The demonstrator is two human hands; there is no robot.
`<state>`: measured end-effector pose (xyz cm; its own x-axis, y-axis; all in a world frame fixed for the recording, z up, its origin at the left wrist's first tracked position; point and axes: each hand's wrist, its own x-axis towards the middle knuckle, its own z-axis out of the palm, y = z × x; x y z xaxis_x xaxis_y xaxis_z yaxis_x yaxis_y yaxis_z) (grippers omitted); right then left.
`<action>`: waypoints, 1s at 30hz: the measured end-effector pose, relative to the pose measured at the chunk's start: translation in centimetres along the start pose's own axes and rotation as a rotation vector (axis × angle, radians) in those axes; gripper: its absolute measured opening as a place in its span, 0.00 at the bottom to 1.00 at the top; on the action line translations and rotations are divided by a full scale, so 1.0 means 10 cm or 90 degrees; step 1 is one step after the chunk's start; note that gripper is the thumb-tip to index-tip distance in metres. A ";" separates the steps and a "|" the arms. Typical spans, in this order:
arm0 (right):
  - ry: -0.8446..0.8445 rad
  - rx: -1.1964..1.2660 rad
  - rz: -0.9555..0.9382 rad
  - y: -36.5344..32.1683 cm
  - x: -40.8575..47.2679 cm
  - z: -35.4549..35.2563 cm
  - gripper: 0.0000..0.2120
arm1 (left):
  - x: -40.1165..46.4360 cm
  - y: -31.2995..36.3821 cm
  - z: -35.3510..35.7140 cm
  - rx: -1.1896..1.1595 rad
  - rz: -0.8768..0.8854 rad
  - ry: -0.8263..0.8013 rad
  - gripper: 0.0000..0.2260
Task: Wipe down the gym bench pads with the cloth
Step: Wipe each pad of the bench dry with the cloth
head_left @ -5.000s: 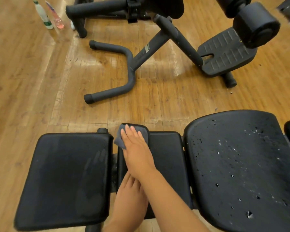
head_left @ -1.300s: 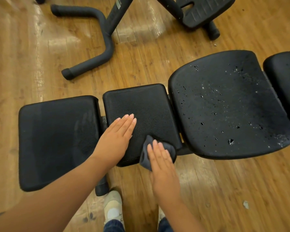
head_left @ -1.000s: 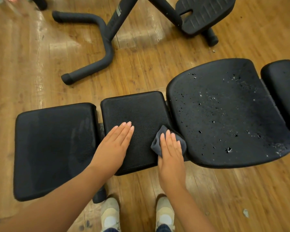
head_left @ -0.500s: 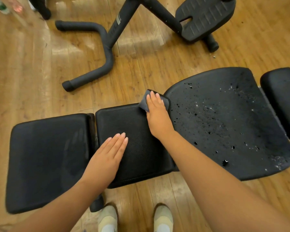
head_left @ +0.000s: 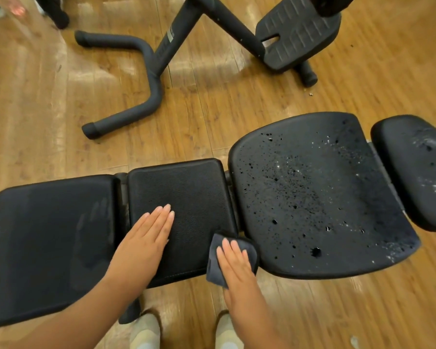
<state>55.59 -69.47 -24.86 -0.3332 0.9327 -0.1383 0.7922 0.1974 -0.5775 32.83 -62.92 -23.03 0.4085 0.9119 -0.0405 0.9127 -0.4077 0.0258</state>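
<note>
A black gym bench runs left to right below me with several pads. My left hand [head_left: 142,239] lies flat, fingers together, on the near left part of the middle pad [head_left: 186,192]. My right hand [head_left: 234,265] presses a dark grey cloth [head_left: 215,268] against the near right corner of that pad, beside the gap to the large pad [head_left: 312,197]. The large pad is speckled with droplets and pitted holes. The left pad [head_left: 48,235] shows a faint hand mark. A further pad [head_left: 418,170] at the far right has whitish smears.
Wooden floor all around. Another black machine stands behind the bench, with a curved floor foot [head_left: 136,96] and a ribbed footplate [head_left: 295,34]. Bottles [head_left: 0,7] stand blurred at the top left corner. My shoes [head_left: 146,331] are under the bench's near edge.
My right hand has drawn the cloth from the far right corner of the middle pad back to its near right corner. My left hand stays flat on the pad.
</note>
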 end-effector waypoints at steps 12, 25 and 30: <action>0.391 0.272 0.262 0.00 -0.09 -1.04 0.24 | 1.19 1.20 -0.01 -0.019 -0.192 -0.037 0.25; -0.011 -0.194 0.041 0.55 0.32 -0.76 0.26 | 1.19 1.14 0.14 -0.088 -0.179 0.007 0.25; -0.018 -0.207 0.046 0.52 0.61 -0.76 0.29 | 1.13 1.14 0.17 -0.123 -0.179 0.044 0.24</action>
<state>61.52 -60.43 -22.61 -0.2800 0.9400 -0.1947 0.9347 0.2208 -0.2785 47.88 -57.35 -24.88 0.1335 0.9910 -0.0058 0.9687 -0.1292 0.2121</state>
